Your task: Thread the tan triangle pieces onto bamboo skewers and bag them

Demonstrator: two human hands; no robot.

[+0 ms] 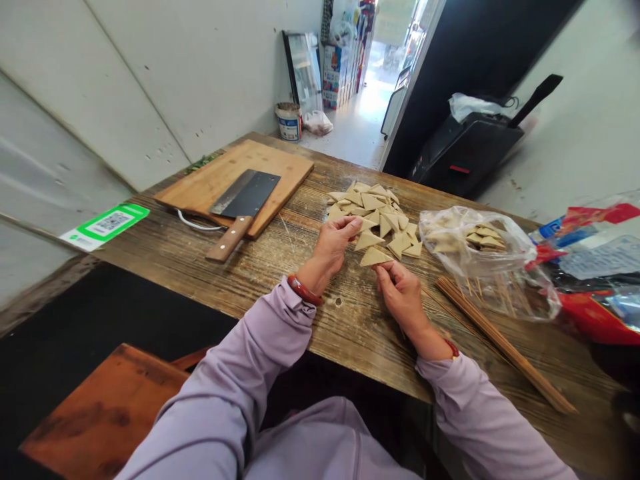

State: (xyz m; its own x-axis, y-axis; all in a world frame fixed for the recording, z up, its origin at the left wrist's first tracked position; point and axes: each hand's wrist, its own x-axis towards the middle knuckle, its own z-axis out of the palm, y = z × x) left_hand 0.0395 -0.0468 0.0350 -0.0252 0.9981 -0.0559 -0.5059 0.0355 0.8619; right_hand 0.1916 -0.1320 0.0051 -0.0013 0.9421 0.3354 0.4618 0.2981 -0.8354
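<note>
The wooden counter (pixel 310 313) fills the view. A cutting board (pixel 220 177) lies at ten o'clock from the hands, and a clear plastic bag (pixel 500 267) with more pieces inside sits at three o'clock. The pile of tan triangles (pixel 373 203) is at twelve o'clock, a bundle of skewers (pixel 500 343) runs toward four o'clock, and a cleaver (pixel 245 200) rests on the board. The left hand (pixel 336 245) curls its fingertips onto the pile's near edge – whether it grips a piece I cannot tell. The right hand (pixel 401 293) pinches a single triangle (pixel 375 257) – just below the pile, between both hands.
</note>
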